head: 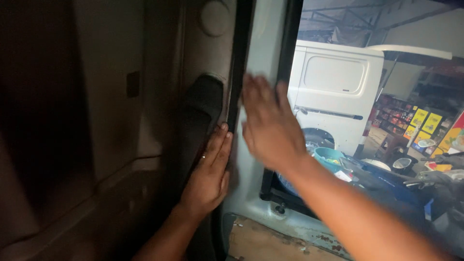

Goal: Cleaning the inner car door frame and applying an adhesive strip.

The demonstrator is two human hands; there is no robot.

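I am inside a vehicle, facing a grey door pillar (263, 48). A black rubber seal strip (240, 53) runs down its edge. My left hand (209, 174) lies flat with its fingers pressed on a dark trim piece (200, 108) just left of the seal's lower part. My right hand (268, 123) is spread flat against the pillar, fingers pointing up, between the seal and the black door-opening edge (290, 38). Neither hand holds anything.
A brownish interior panel (111, 96) fills the left. Below is a worn floor sill (270, 241). Through the opening stand a white van (336, 92), a teal bowl (328, 157), dark pans, and shelves of colourful goods (420, 123).
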